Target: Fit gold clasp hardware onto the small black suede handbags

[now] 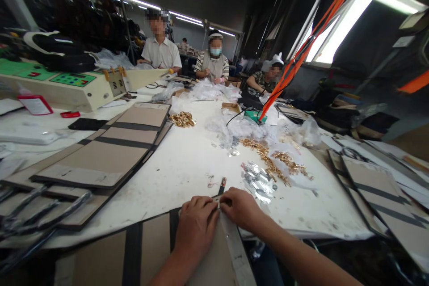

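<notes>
A large beige panel point(156, 241) with black bands hangs over the near table edge in front of me. My left hand point(197, 223) grips it near its far edge, fingers bent over the top. My right hand point(241, 208) is closed in a pinch at the panel's pale edge strip, close to the left thumb; what sits between the fingertips is hidden. Just beyond the hands lies a short dark strip-like piece point(222, 184) with a reddish end. Shiny silver metal plates point(259, 181) and gold-coloured metal fittings point(264, 156) lie in loose piles beyond my right hand.
Similar panels are stacked at left point(124, 152) and right point(375, 183). A cream machine point(100, 87) with green control panels stands back left, near a red-labelled bottle point(35, 103). Orange straps point(284, 85) hang over the table point(187, 161). Several people work beyond clear plastic bags point(214, 90).
</notes>
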Action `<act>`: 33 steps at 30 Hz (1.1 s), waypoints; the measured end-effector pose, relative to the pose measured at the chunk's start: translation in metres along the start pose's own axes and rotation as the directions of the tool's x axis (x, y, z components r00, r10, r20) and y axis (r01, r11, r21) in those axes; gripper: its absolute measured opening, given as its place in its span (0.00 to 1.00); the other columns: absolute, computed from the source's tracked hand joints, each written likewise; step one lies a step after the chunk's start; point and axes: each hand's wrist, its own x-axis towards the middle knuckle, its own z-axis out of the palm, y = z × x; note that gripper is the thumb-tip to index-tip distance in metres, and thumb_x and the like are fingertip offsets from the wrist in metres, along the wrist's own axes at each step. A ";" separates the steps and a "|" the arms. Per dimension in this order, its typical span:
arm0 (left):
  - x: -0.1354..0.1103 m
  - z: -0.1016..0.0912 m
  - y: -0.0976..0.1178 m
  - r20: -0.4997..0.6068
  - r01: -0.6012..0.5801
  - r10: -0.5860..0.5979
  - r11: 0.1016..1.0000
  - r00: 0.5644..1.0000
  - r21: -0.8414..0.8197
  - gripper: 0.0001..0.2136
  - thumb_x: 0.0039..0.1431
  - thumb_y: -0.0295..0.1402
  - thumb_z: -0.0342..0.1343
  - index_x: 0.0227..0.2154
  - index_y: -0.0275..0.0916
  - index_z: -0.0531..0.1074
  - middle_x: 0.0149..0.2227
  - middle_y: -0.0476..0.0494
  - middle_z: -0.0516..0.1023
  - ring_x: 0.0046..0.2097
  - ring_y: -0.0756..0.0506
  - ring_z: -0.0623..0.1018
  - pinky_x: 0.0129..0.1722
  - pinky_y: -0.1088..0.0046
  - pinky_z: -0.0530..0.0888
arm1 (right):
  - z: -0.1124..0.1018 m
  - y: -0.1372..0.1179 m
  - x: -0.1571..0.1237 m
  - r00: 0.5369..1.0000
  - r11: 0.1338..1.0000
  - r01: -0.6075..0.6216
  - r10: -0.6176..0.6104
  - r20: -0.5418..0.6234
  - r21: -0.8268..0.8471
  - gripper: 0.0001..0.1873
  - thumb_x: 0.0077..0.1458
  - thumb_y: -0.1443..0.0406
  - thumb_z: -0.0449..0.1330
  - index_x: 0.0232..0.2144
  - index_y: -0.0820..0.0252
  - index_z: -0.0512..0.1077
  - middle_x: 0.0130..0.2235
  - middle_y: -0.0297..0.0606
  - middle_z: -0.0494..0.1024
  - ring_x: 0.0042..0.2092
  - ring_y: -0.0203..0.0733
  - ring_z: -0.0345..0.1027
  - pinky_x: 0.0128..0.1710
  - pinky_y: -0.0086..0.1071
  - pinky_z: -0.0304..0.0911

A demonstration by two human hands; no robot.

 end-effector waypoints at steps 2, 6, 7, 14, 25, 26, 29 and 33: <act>0.001 0.001 0.000 -0.012 0.011 -0.011 1.000 1.000 0.003 0.09 0.66 0.29 0.58 0.45 0.48 0.79 0.47 0.48 0.80 0.50 0.40 0.76 0.49 0.55 0.70 | -0.016 0.018 0.019 0.996 0.996 -0.079 0.081 -0.033 0.043 0.11 0.59 0.61 0.63 0.42 0.50 0.82 0.39 0.38 0.85 0.41 0.46 0.78 0.44 0.35 0.69; 0.001 0.004 -0.003 -0.039 0.011 -0.011 1.000 0.999 0.006 0.10 0.65 0.28 0.59 0.45 0.48 0.78 0.48 0.48 0.80 0.51 0.40 0.76 0.49 0.55 0.69 | -0.049 0.063 0.071 0.950 0.960 -0.277 0.268 -0.157 -0.033 0.16 0.58 0.60 0.62 0.46 0.57 0.82 0.43 0.43 0.85 0.43 0.48 0.78 0.45 0.37 0.68; 0.000 0.005 -0.003 -0.043 0.012 -0.012 1.000 0.999 0.005 0.10 0.64 0.27 0.59 0.45 0.48 0.78 0.47 0.48 0.80 0.51 0.40 0.76 0.49 0.55 0.69 | -0.053 0.073 0.082 0.936 0.946 -0.319 0.305 -0.175 -0.054 0.15 0.56 0.61 0.63 0.45 0.58 0.82 0.44 0.45 0.85 0.44 0.50 0.78 0.45 0.37 0.67; -0.001 0.006 0.004 -0.035 0.062 -0.062 0.998 0.997 -0.018 0.12 0.57 0.32 0.69 0.44 0.47 0.78 0.48 0.49 0.80 0.52 0.39 0.75 0.52 0.54 0.68 | -0.052 0.110 0.110 0.905 0.905 -0.414 0.396 -0.158 -0.102 0.11 0.49 0.62 0.67 0.37 0.56 0.83 0.36 0.43 0.85 0.39 0.48 0.78 0.38 0.34 0.65; -0.003 0.007 0.008 -0.005 0.050 -0.050 0.999 0.999 -0.003 0.19 0.51 0.42 0.74 0.45 0.46 0.78 0.51 0.47 0.79 0.54 0.38 0.73 0.53 0.54 0.67 | -0.065 0.033 0.002 0.955 0.964 -0.166 0.104 0.279 0.210 0.12 0.55 0.58 0.64 0.38 0.57 0.82 0.25 0.32 0.78 0.24 0.35 0.66 0.26 0.28 0.59; -0.003 0.007 0.008 -0.006 0.047 -0.047 0.999 0.999 -0.001 0.19 0.52 0.42 0.73 0.45 0.46 0.78 0.51 0.46 0.79 0.54 0.38 0.73 0.53 0.54 0.67 | -0.057 0.023 -0.015 0.929 0.951 -0.169 0.065 0.364 0.260 0.12 0.56 0.58 0.63 0.38 0.57 0.82 0.25 0.31 0.77 0.24 0.34 0.65 0.26 0.28 0.58; -0.005 0.007 0.008 -0.003 0.033 -0.033 0.999 0.999 0.003 0.19 0.53 0.41 0.72 0.46 0.45 0.78 0.51 0.45 0.79 0.54 0.38 0.73 0.53 0.55 0.67 | -0.028 0.009 -0.047 0.905 0.944 -0.137 -0.004 0.426 0.301 0.10 0.56 0.61 0.61 0.35 0.56 0.81 0.27 0.30 0.77 0.27 0.35 0.64 0.28 0.28 0.58; -0.007 0.007 0.007 -0.003 0.024 -0.024 1.000 1.000 0.002 0.18 0.54 0.40 0.71 0.46 0.45 0.78 0.51 0.45 0.79 0.54 0.38 0.73 0.54 0.55 0.67 | -0.004 0.008 -0.053 0.951 0.970 -0.050 -0.027 0.309 0.238 0.09 0.56 0.64 0.60 0.32 0.56 0.81 0.31 0.32 0.81 0.33 0.40 0.70 0.35 0.31 0.61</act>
